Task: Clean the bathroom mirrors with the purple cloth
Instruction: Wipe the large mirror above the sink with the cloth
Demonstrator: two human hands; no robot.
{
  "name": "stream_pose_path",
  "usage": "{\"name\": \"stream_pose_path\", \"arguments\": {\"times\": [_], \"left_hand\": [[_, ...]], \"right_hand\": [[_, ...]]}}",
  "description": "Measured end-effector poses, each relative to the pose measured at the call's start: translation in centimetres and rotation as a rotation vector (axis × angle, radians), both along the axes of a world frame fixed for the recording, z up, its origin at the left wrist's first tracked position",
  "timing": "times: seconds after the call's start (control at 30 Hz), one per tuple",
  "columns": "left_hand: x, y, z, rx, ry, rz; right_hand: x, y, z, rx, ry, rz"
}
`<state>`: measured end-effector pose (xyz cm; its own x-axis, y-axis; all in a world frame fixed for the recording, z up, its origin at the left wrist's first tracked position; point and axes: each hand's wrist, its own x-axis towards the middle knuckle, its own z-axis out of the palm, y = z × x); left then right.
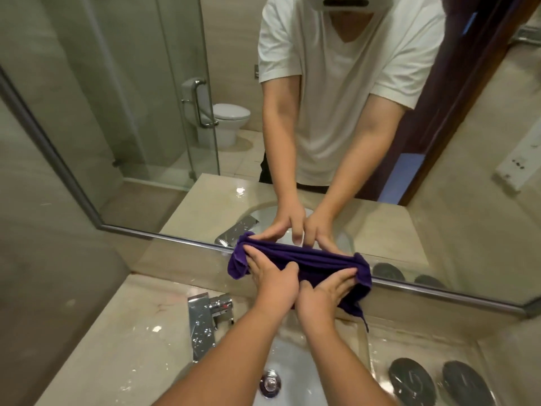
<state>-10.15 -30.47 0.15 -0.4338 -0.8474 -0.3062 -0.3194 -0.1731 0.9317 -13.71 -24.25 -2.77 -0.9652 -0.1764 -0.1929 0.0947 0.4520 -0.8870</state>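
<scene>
The purple cloth is bunched into a long roll against the bottom edge of the wall mirror, right above its metal frame strip. My left hand presses the cloth's left part with spread fingers and the thumb pointing right. My right hand lies beside it, with fingers reaching to the cloth's right end. A loose corner of the cloth hangs down past the frame. Both hands and the cloth appear again as a reflection in the glass.
Below my arms is a white sink with a chrome drain. A chrome faucet stands at the left on the wet marble counter. Two dark round objects lie at the right. The mirror reflects a glass shower and toilet.
</scene>
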Motion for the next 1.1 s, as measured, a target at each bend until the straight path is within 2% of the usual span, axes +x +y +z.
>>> {"name": "stream_pose_path", "arguments": {"times": [0.27, 0.43, 0.63, 0.77, 0.93, 1.0, 1.1], "left_hand": [[6.2, -11.5, 0.1, -0.015, 0.014, 0.183], [11.7, -19.4, 0.2, -0.042, -0.008, 0.224], [18.1, -26.7, 1.1, -0.055, -0.007, 0.299], [19.8, -27.6, 1.3, -0.073, 0.036, 0.350], [21.7, -24.8, 0.6, 0.007, 0.228, 0.360], [22.4, -22.9, 0.7, 0.082, 0.277, 0.295], [23.3, -19.1, 1.5, 0.095, 0.278, 0.090]], "right_hand": [[8.0, -9.3, 0.7, 0.055, -0.015, 0.223], [13.4, -15.7, 1.6, 0.044, -0.059, 0.365], [18.6, -21.9, 3.3, -0.136, -0.199, 0.500], [19.5, -23.1, 3.6, -0.292, -0.248, 0.341], [18.6, -20.8, 4.2, -0.722, -0.428, 0.022], [17.9, -18.8, 5.0, -0.801, -0.444, -0.009], [17.5, -14.8, 5.9, -0.794, -0.493, 0.068]]}}
